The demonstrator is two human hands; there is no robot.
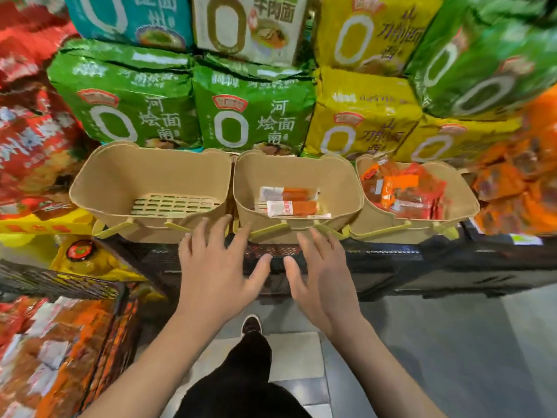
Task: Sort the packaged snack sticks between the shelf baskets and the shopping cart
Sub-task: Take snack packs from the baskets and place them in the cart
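Three tan shelf baskets stand in a row on the shelf edge. The left basket (99,176) holds nothing. The middle basket (340,182) holds three orange-and-white snack sticks (291,206) lying flat. The right basket (458,188) is full of orange and red snack packs (404,191). My left hand (217,267) and my right hand (322,276) hover just below the front of the middle basket, palms down, fingers spread, holding nothing. The cart (54,327) at the lower left holds orange snack packs.
Large green (253,116), yellow (361,122) and red noodle bags are stacked behind the baskets. More orange packs (518,191) pile up at the far right. A dark shelf front (422,267) runs under the baskets. Grey floor and my leg and shoe (251,325) are below.
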